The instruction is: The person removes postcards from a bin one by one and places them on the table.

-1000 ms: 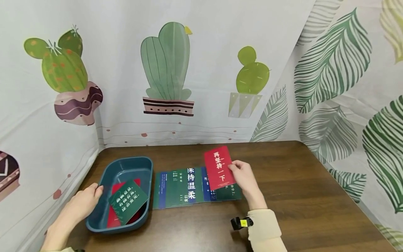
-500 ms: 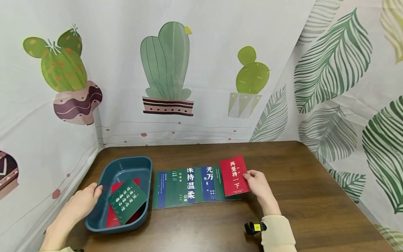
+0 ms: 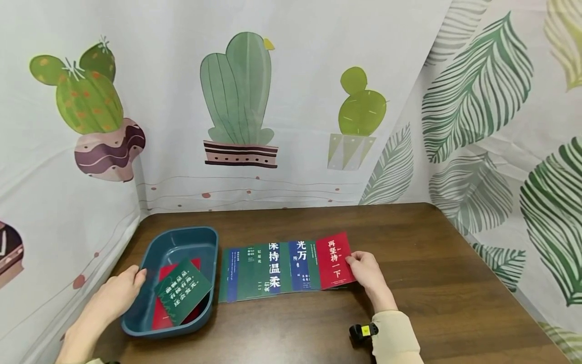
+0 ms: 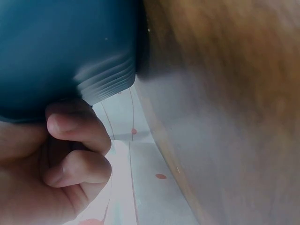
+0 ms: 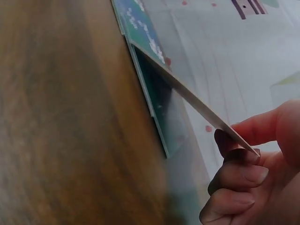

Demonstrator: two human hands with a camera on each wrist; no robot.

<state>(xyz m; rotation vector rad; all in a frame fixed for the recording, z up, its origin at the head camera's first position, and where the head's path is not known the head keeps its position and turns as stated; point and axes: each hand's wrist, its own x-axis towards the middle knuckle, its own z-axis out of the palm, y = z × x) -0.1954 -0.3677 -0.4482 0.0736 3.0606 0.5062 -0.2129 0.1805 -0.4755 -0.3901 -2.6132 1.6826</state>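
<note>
Red card (image 3: 335, 260) slanted left of the right hand (image 3: 369, 275), right edge pinched by thumb and fingers; the left hand (image 3: 115, 293) gripped the tray (image 3: 188, 236) by its left rim.

The bench (image 3: 445, 283) shows brown wood grain under a smooth finish, softly glossy toward its near edge. By its left edge, the blue basin (image 3: 179, 247) looks like smooth, satin plastic, ribbed on the outer wall. The green card (image 3: 184, 290), red card (image 3: 335, 260) and row of overlapping cards (image 3: 254, 275) look like stiff, smooth printed paper. Creased matt cloth (image 3: 309, 101) hangs behind the far edge; the right sleeve (image 3: 394, 336) is matt cloth too.
</note>
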